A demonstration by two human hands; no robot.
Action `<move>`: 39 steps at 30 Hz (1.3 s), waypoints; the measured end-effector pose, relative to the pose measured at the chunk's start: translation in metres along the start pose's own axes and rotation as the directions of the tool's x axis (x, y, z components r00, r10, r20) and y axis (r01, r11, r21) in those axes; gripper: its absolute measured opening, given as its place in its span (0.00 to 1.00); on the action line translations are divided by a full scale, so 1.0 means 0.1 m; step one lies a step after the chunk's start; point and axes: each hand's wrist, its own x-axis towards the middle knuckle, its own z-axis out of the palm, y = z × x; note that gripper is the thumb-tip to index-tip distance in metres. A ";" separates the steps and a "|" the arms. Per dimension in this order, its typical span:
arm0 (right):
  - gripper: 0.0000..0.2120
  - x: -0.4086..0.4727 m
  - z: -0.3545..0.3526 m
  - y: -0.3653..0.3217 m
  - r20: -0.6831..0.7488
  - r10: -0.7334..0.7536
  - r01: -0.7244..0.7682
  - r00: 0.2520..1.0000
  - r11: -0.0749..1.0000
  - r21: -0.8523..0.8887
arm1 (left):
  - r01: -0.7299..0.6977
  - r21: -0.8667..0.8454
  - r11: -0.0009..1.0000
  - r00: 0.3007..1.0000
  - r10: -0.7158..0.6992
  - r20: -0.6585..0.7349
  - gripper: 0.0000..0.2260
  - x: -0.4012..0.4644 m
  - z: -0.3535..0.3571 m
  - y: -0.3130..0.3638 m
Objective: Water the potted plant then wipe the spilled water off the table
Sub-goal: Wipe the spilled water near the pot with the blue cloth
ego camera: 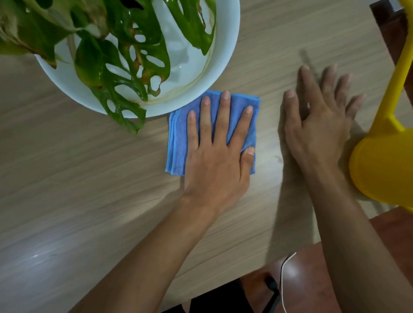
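A green plant with holed leaves (115, 52) stands in a wide white pot (223, 47) at the top left of the wooden table (76, 184). A folded blue cloth (177, 139) lies on the table against the pot's near rim. My left hand (215, 157) presses flat on the cloth, fingers spread, thumb hooked at its right edge. My right hand (317, 125) rests palm down on the bare table to the right, holding nothing and slightly blurred. A yellow watering can (390, 164) stands just right of that hand. I cannot make out any water on the table.
The table's right and near edges run close to the watering can and my arms. Beyond them is reddish-brown floor with a white cable (286, 296) and a dark chair part (272, 285). Leaves hang over the pot's rim toward the cloth.
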 end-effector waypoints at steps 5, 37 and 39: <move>0.24 0.00 0.03 0.03 -0.030 -0.011 0.012 1.000 1.000 0.023 | 0.000 -0.014 1.000 1.000 0.000 -0.002 0.29 0.19 0.00 0.16; 0.24 0.02 -0.12 0.03 0.017 0.109 -0.109 0.994 0.939 0.327 | -0.039 0.021 0.999 0.998 0.040 -0.054 0.29 1.23 -0.01 0.30; 0.24 0.03 -0.16 -0.01 0.062 0.110 -0.124 0.992 0.940 0.318 | -0.045 0.007 0.999 0.997 0.046 -0.054 0.29 0.99 0.00 0.28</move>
